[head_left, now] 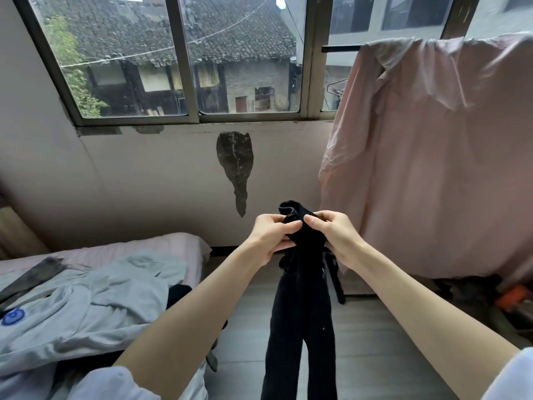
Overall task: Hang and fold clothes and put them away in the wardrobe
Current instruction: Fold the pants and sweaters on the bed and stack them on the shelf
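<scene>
I hold a black garment [300,319] up in front of me, its two long legs hanging down toward the floor. My left hand [271,235] grips its bunched top from the left. From the right, my right hand [334,235] pinches the same top edge, thumb on the fabric. The two hands are close together, almost touching. A light grey garment [86,301] with a blue round badge lies spread on the bed at the lower left.
A bed [178,243] with a pinkish cover stands at the left. A large pink cloth [438,157] hangs over a rack at the right, with clutter beneath it. A window [190,59] and a wall with peeled plaster face me. Grey floor lies between.
</scene>
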Action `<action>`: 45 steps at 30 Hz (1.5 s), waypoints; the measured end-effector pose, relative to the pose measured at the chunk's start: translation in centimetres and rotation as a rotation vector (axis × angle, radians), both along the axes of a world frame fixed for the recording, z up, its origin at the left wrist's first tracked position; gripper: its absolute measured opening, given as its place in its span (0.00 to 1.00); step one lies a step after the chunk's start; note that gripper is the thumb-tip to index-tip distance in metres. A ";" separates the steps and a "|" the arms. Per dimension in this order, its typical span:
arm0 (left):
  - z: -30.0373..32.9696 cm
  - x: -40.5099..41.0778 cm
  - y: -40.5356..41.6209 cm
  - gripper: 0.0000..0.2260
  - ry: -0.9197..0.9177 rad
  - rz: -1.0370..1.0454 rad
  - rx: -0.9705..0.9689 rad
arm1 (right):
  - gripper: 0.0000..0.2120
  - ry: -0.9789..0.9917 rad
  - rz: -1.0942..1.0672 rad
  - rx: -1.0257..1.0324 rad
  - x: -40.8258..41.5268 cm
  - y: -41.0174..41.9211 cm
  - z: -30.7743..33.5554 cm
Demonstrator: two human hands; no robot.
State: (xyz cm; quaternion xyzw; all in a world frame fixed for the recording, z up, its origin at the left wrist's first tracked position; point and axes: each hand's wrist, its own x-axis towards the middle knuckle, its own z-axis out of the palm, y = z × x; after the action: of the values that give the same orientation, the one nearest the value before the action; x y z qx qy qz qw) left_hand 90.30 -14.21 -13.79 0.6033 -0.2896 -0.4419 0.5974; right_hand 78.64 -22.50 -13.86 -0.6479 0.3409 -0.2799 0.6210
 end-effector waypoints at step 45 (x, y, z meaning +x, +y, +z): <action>-4.2 1.3 2.3 0.55 -0.274 -0.043 0.073 | 0.16 -0.182 -0.152 -0.174 -4.1 -0.9 0.7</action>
State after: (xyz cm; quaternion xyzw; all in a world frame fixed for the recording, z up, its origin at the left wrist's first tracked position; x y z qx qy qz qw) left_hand 91.62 -11.95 -18.01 0.6730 -0.3651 -0.3785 0.5201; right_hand 74.50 -23.40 -13.20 -0.6435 0.3058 -0.4120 0.5680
